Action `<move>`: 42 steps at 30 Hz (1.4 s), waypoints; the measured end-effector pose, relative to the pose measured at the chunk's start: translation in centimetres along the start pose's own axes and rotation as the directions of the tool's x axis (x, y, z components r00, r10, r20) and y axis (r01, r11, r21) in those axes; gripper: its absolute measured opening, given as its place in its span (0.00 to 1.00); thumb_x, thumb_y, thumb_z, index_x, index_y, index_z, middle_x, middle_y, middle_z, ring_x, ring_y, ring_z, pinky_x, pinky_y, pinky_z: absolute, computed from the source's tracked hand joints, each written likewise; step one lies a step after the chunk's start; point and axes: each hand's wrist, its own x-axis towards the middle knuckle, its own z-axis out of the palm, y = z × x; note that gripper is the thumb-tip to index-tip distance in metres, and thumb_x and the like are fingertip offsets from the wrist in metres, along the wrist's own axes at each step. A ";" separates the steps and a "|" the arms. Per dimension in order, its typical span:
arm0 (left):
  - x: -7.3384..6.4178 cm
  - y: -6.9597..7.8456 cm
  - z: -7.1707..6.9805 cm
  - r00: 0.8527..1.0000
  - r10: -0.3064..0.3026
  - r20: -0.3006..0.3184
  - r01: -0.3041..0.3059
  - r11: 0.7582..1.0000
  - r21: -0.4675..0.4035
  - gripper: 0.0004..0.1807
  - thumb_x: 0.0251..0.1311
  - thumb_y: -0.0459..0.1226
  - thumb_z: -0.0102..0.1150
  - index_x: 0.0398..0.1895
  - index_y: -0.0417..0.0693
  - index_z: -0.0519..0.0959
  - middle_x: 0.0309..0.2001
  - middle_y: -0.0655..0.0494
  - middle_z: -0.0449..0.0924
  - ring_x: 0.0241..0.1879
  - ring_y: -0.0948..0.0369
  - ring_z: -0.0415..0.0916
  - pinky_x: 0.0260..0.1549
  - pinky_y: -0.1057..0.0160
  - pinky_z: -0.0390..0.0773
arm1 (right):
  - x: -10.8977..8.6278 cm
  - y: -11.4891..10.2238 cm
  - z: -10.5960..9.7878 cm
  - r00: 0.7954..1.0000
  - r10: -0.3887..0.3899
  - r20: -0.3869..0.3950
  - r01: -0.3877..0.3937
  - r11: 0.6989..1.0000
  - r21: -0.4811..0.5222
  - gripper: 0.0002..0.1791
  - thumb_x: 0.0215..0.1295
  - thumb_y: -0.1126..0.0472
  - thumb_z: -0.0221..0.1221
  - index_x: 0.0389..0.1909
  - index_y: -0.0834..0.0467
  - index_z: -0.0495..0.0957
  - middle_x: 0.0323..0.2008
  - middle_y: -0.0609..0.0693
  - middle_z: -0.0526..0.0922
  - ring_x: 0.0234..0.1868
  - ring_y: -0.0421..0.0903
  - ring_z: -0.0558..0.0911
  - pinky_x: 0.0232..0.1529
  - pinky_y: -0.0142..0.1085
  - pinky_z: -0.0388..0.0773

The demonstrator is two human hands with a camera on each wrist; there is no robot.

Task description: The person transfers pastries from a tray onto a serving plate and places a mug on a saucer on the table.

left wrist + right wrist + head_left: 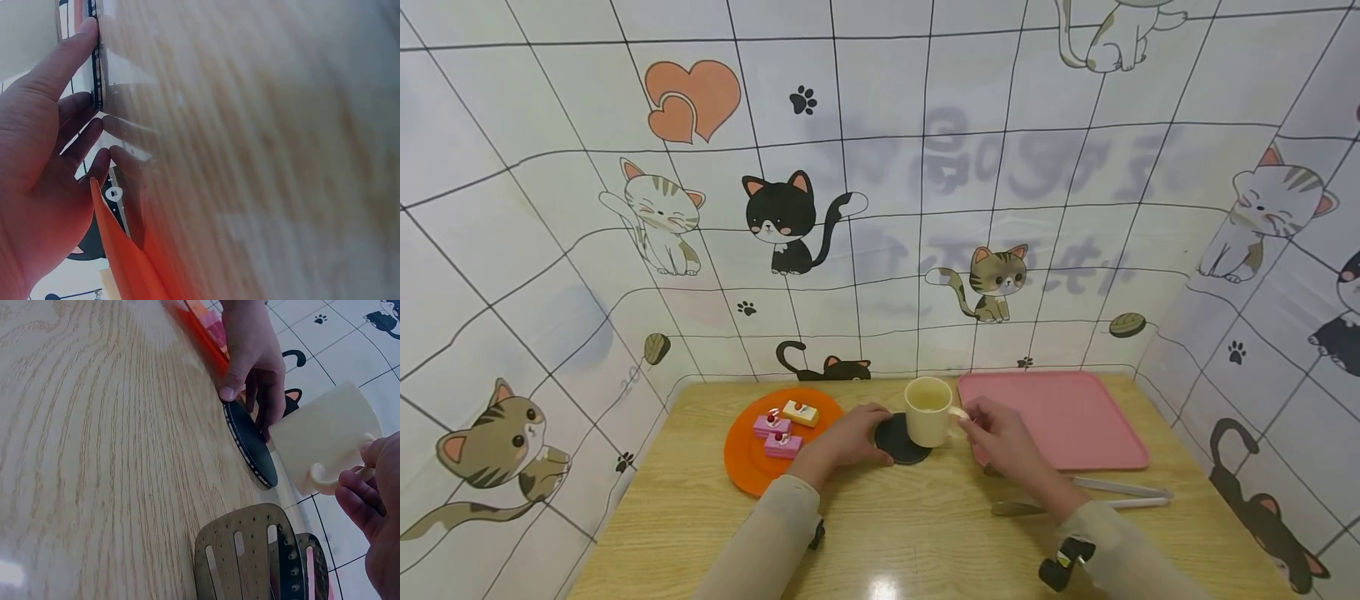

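Note:
My right hand [1000,433] pinches the handle of a cream mug [927,417] between thumb and fingers. The mug is upright, its base close over the right part of a round black coaster [895,440]. At the coaster's left side is my left hand [850,435], thumb and fingertips gripping its rim. In the left wrist view the coaster [96,62] appears edge-on, low against the tabletop. The right wrist view shows the mug [331,437] beside the coaster [250,444], with a pale patterned edge on the coaster.
Left of the hands, an orange plate [741,458] bears a yellow cake piece [801,413] and two pink ones [783,446]. A pink tray [1075,417] lies at the back right. Metal tongs [1138,502] with slotted heads lie below my right forearm. Cat-print sheeting [887,208] surrounds the wooden table [895,533].

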 end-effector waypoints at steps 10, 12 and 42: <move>-0.1 0.2 -0.3 0.999 0.026 -0.019 -0.026 1.000 -0.017 0.45 0.56 0.50 0.87 0.75 0.46 0.79 0.73 0.50 0.77 0.73 0.50 0.72 0.78 0.47 0.69 | 0.7 0.1 1.1 0.998 0.004 0.062 -0.003 1.000 -0.013 0.04 0.81 0.60 0.67 0.48 0.57 0.84 0.33 0.61 0.86 0.23 0.45 0.80 0.18 0.33 0.75; -0.2 0.2 -0.3 0.999 0.029 -0.023 -0.029 0.999 -0.025 0.45 0.56 0.49 0.88 0.75 0.45 0.79 0.72 0.49 0.77 0.73 0.49 0.72 0.78 0.47 0.69 | 0.8 0.3 1.2 0.998 -0.011 0.063 0.013 0.999 -0.039 0.04 0.81 0.59 0.67 0.46 0.56 0.84 0.34 0.59 0.87 0.29 0.47 0.83 0.23 0.33 0.77; -0.1 0.1 -0.1 0.998 0.037 -0.042 -0.037 0.999 -0.016 0.44 0.55 0.49 0.89 0.74 0.47 0.80 0.72 0.51 0.78 0.74 0.50 0.72 0.79 0.48 0.68 | 1.8 1.3 2.1 0.986 0.021 0.167 -0.013 0.999 -0.045 0.04 0.81 0.61 0.66 0.47 0.58 0.85 0.41 0.62 0.89 0.40 0.59 0.89 0.35 0.34 0.84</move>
